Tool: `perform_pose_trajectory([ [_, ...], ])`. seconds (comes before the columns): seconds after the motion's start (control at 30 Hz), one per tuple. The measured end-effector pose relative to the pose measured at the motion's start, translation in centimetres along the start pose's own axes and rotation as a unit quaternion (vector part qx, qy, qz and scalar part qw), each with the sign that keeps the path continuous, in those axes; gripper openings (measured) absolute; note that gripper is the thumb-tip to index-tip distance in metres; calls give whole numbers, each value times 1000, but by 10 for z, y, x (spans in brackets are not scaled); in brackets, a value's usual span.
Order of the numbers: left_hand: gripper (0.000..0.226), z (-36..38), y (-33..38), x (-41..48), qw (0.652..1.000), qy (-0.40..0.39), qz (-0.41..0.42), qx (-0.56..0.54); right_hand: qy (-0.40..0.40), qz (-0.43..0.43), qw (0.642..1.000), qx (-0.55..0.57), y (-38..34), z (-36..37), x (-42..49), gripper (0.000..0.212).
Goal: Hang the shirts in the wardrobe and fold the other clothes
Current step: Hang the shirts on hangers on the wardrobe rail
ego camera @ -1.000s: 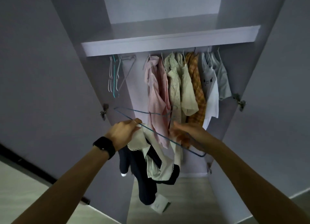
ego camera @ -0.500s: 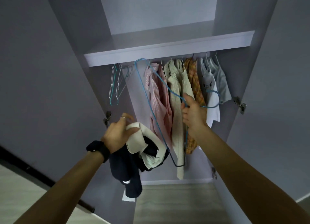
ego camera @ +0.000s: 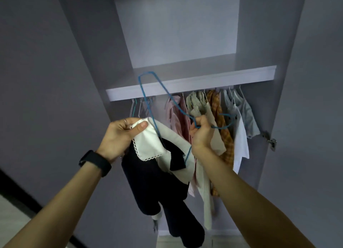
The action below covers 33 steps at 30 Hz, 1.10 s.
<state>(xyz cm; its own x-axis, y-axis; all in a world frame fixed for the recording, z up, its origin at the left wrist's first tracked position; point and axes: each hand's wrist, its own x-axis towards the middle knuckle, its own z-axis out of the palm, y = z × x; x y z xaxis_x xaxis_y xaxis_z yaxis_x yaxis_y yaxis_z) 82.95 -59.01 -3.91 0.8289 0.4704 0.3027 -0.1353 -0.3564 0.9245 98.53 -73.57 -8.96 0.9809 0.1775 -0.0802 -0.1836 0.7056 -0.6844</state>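
Wardrobe: the tall lilac-grey wardrobe is standing open, and its flat lilac shelf is crossing above the rail.

Hung stock: a row of pink, beige, orange-check, white and pale-blue shirts is hanging at 2 o'clock from the hands. A few bare wire hangers are sitting at 11 o'clock. Between the two groups the rail is showing a gap.

Task item: the dark navy shirt with a white scallop-edged collar is not yet on the rail. It is dangling toward 6 o'clock from the left hand, in front of the wardrobe opening.

Tool: the thin blue wire hanger is standing on end, one shoulder pointing to 12 o'clock and the other dipping behind the collar. A second ago it was lying flat and low between the hands, so it has swung upright.

Hands: the left hand is pinching the collar between thumb and fingers. The right hand is clenching the hanger at its neck, hook pointing to 3 o'clock.

Reading: threading is under way. The second shoulder is looking unseated, and hooking into the gap is probably coming afterwards.
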Motion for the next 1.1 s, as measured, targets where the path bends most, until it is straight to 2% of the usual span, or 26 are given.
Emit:
perform_pose_trajectory([
  [0.07,15,-11,8,2,999,29,0,-35,-52,-14,995,-85,14,-6,5,36],
  [0.1,14,-18,9,3,998,46,4,-41,-74,-31,983,-167,20,-13,8,38],
  [0.17,15,-35,10,3,996,78,13,-35,-109,-68,939,-319,27,-28,13,43],
  [0.23,14,-53,6,1,994,106,19,0,-135,-103,894,-415,28,-42,14,49],
  [0.27,11,-60,2,0,992,121,18,33,-149,-115,870,-455,27,-46,13,45],
  [0.33,6,-75,-11,0,980,167,7,112,-170,-126,828,-520,18,-41,9,37],
  [0.43,14,-85,-30,-2,955,235,-24,179,-183,-129,790,-570,3,-22,10,34],
  [0.5,15,-81,-32,-3,948,251,-8,194,-168,-135,762,-611,-4,-16,10,33],
  [0.57,17,-74,-27,-3,943,258,23,207,-153,-165,716,-660,-6,-16,11,32],
  [0.67,18,-68,-19,0,944,239,41,223,-215,-230,645,-696,-10,-11,8,37],
  [0.77,12,-49,-17,0,952,139,53,268,-287,-275,628,-669,-23,14,3,37],
  [0.8,10,-37,-17,1,955,119,70,262,-304,-287,600,-682,-28,24,0,38],
  [0.87,8,-18,-16,3,963,97,93,233,-341,-281,497,-747,-28,42,-7,41],
  [0.9,10,-11,-17,5,967,68,81,230,-347,-264,474,-765,-27,47,-8,42],
  [0.93,13,-9,-21,7,970,25,52,235,-351,-249,479,-765,-25,50,-3,42],
  [1.03,22,-10,-35,-2,963,-84,-43,252,-302,-252,597,-699,-21,42,13,49],
  [1.1,18,-12,-43,-10,961,-87,-55,257,-294,-273,612,-681,-20,36,18,53],
])
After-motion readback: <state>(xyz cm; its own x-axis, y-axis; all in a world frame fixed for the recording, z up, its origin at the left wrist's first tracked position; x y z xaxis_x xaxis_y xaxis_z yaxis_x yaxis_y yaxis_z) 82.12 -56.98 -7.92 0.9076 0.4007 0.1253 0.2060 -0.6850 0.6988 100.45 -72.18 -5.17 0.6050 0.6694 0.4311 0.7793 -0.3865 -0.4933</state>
